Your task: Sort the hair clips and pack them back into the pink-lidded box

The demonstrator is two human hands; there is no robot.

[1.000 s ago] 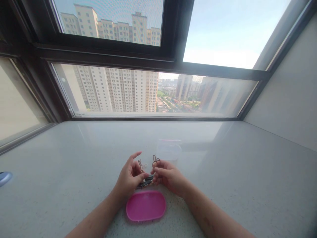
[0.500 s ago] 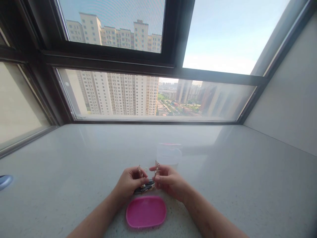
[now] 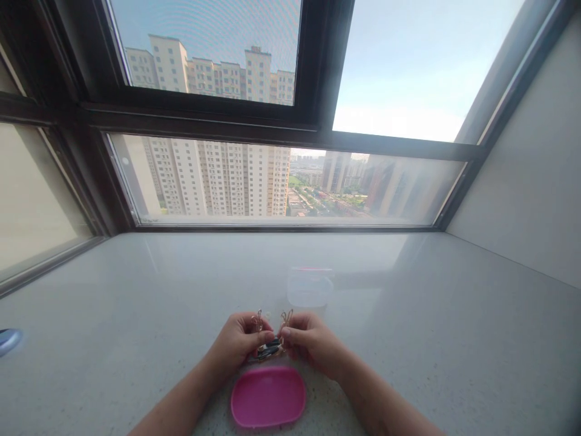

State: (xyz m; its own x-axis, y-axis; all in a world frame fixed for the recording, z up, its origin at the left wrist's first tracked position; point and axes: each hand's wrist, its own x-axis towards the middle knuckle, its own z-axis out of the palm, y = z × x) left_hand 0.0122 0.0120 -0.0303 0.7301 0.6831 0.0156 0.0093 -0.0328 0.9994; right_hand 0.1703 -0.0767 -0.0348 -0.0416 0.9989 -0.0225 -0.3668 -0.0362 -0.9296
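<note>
My left hand (image 3: 240,339) is closed, thumb against fingers, on a small gold-coloured wire piece (image 3: 259,321) whose thin loops stick up above the fingertips. Facing it, my right hand (image 3: 315,340) pinches a similar looped gold wire piece (image 3: 286,317). The fingertips of both hands are close together. Between and below them show several small black and gold pieces (image 3: 269,349), partly hidden by the fingers; their exact kind is too small to tell. Just in front of the hands, nearer to me, lies a pink oval tray (image 3: 267,398) with a raised rim.
A clear plastic bag (image 3: 310,287) with a pinkish top edge lies beyond my right hand on the pale speckled countertop (image 3: 158,290). At the far left edge is a shiny bluish-silver object (image 3: 9,341), partly cut off. Dark window frames (image 3: 290,229) border the counter's back.
The view has tilted up slightly, so everything sits a little lower. The right hand's gold wire piece has lowered slightly and its loops now look more spread. Both hands keep their grip.
</note>
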